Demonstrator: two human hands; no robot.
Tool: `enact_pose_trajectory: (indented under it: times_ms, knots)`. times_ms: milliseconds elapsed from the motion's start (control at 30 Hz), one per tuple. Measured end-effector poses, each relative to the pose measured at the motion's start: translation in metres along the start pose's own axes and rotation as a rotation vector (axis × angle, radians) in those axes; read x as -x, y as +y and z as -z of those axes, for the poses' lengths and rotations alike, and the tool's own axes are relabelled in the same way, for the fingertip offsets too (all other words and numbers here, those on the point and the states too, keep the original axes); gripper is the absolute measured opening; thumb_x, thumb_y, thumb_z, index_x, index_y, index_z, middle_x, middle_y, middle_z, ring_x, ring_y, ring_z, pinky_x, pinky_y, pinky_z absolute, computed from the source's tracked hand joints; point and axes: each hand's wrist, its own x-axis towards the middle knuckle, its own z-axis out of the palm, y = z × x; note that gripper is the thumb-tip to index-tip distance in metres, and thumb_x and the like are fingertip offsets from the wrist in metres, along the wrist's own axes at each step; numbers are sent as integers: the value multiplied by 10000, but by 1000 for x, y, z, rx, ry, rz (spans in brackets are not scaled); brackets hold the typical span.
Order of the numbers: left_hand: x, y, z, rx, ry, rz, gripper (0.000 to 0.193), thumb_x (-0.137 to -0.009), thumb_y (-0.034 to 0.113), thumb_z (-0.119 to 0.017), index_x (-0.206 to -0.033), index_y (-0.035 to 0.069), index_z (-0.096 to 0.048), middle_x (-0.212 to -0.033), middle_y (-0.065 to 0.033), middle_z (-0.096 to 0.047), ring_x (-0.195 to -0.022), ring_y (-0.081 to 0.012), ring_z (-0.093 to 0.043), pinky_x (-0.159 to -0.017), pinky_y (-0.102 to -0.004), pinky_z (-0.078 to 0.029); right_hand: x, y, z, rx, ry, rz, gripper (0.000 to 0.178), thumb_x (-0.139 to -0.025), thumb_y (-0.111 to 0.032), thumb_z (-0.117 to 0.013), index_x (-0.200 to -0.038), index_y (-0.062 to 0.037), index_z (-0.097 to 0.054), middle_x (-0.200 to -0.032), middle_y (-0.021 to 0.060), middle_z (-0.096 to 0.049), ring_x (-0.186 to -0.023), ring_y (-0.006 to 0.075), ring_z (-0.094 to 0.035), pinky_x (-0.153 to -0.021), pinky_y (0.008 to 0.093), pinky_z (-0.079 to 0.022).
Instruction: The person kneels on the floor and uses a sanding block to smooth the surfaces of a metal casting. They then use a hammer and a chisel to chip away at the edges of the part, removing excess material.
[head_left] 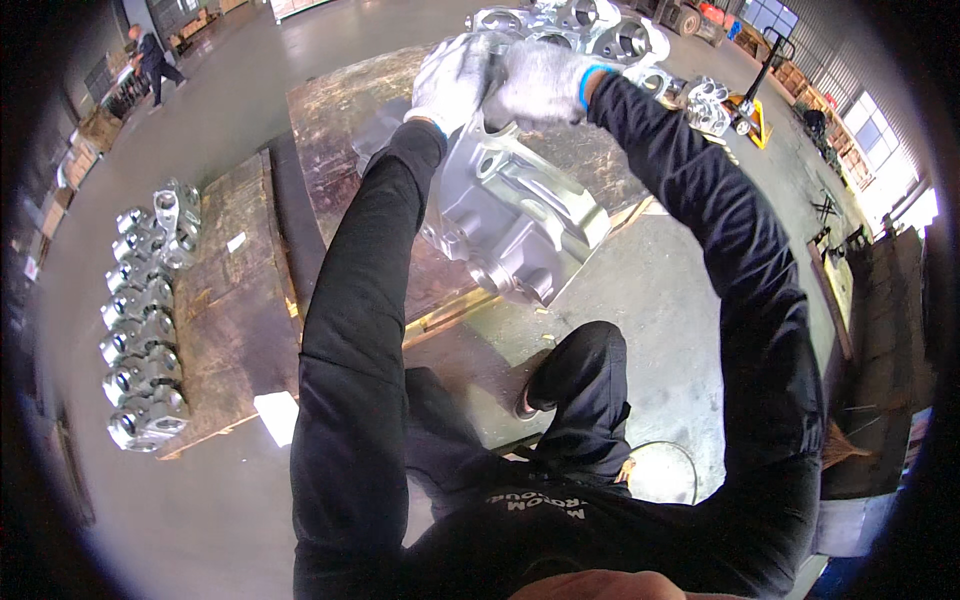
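A large silver metal casting [520, 215] with ribs, bosses and round openings is tilted in front of me, above the near edge of a worn wooden board [335, 150]. My left hand [450, 82], in a pale grey work glove, is closed around its far, upper end. Close beside it, my right hand [540, 82], gloved the same way with a blue cuff, is closed on that end too. The fingertips of both hands are partly hidden. Just beyond my hands, more shiny metal castings [625, 38] stand grouped together.
Left of me, a row of similar castings [140, 325] lines the outer edge of another wooden board [235, 310]. White paper [278, 416] lies at that board's near end. A yellow pallet jack [755, 125] stands far right. Another person [153, 62] walks at the far left.
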Motion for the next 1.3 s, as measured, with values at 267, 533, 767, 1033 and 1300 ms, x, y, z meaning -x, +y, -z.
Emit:
enact_pose_trajectory:
  times_ms: [267,533,767,1033,1300]
  knots:
    - [5,-21,-12,-54,-77,186,506,-1034,422,-377,-1335,79,-596,-1402,-166,-564,-1353,-352,-459,-1159,-431,-323,-1,66,24,-366,66,-129,374,-855,-387,-697,-888,-19,-752,-719,84,-712,-588,174,-661,-581,321,-548]
    - [11,-27,-10,-366,-81,-68,499,-939,73,-464,-1437,33,-483,-1440,-208,-516,-1308,-395,-508,-1131,-447,-400,8,125,-57,-715,304,-177,416,-914,-426,-672,-1069,-46,-738,-771,75,-714,-651,136,-659,-628,293,-541]
    - [17,-27,-10,-266,-21,-15,461,-988,237,-430,-1405,63,-523,-1434,-189,-529,-1325,-378,-487,-1139,-447,-368,1,119,-157,-865,431,-352,456,-951,-448,-652,-1155,-49,-735,-781,46,-726,-708,112,-656,-724,281,-533]
    - [6,-13,-7,-193,-81,45,474,-1038,392,-409,-1357,77,-564,-1419,-172,-544,-1329,-370,-470,-1133,-453,-351,15,102,-171,-717,325,-175,431,-963,-414,-596,-1260,-115,-689,-1164,192,-706,-1078,334,-683,-980,381,-502]
    - [-7,35,13,-43,-209,404,572,-1006,433,-497,-1422,41,-499,-1410,-240,-522,-1327,-381,-480,-1129,-441,-362,47,113,-173,-746,391,-121,526,-951,-429,-614,-1250,2,-648,-1151,234,-692,-1088,351,-668,-938,399,-509]
